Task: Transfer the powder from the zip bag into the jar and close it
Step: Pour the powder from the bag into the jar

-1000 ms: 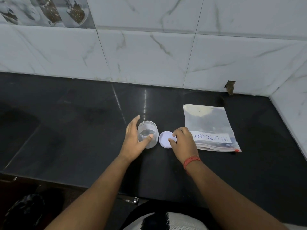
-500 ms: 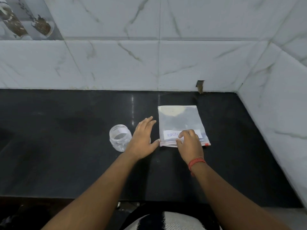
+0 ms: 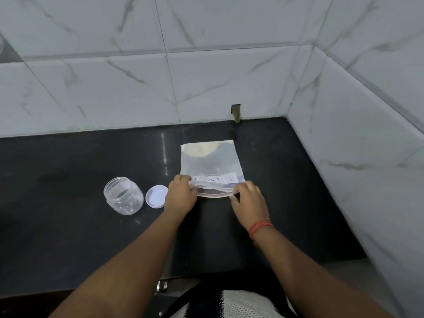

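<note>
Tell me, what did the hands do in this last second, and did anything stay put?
The left hand let go of the jar and the right hand left the lid; both moved right to the bag and now pinch its near, zip edge at either end. The jar stays upright and open, the lid flat beside it, and the bag still lies on the counter.

One jar [image 3: 123, 195], one lid [image 3: 157, 196], seemingly one bag [image 3: 211, 165].

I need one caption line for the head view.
Both hands grip the zip bag mouth; open jar, lid beside.
</note>
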